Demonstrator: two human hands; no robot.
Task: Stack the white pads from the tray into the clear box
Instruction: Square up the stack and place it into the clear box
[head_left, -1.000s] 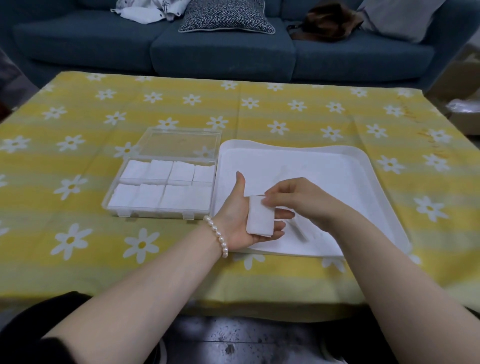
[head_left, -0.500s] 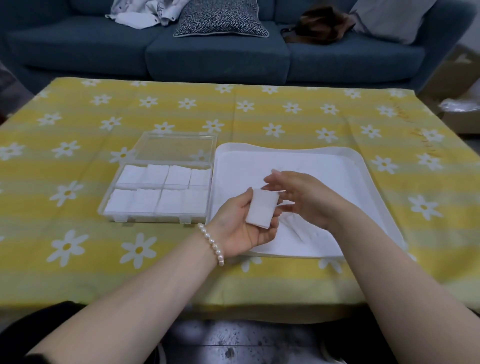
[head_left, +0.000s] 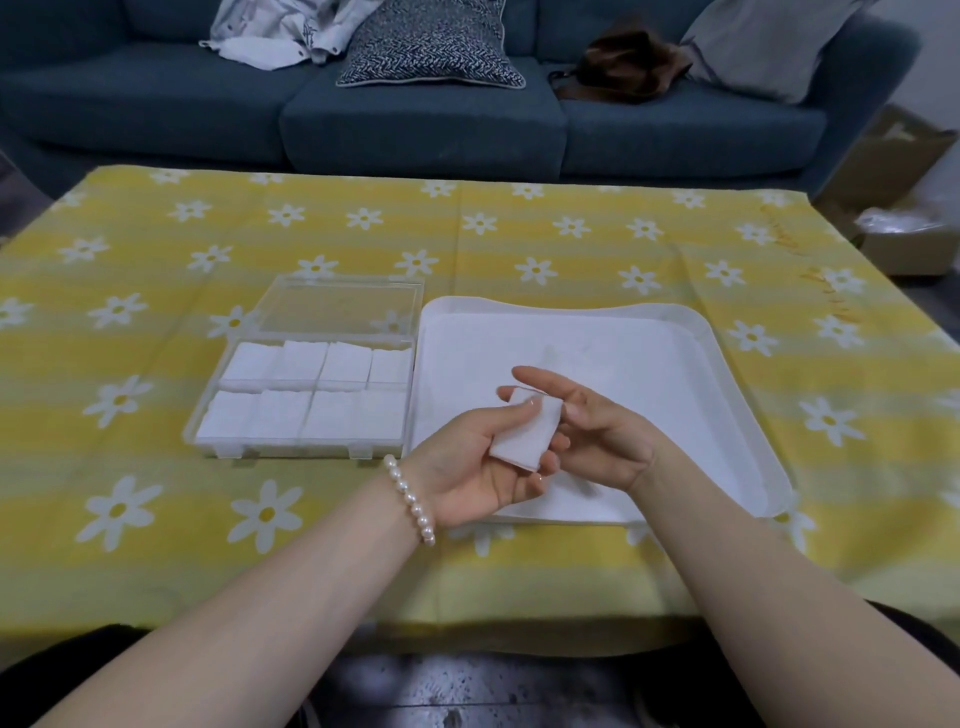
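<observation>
A small stack of white pads (head_left: 527, 434) rests in my left hand (head_left: 478, 462), thumb pressed on top, over the near left part of the white tray (head_left: 727, 374). My right hand (head_left: 597, 426) is beside the stack with fingers spread, its fingertips touching the pads' far edge. The clear box (head_left: 306, 447) lies left of the tray with its lid folded open behind it. Two rows of white pads (head_left: 311, 395) fill its compartments. I see no loose pads on the tray's white floor.
The yellow daisy tablecloth (head_left: 156, 467) covers the table. A blue sofa (head_left: 415, 119) with a patterned cushion, clothes and a brown bag stands behind it. A cardboard box (head_left: 893, 208) sits at the far right, off the table.
My right hand has let go of the pads and opened, now palm-up beside them. My left hand has tilted the stack and closed its thumb over it.
</observation>
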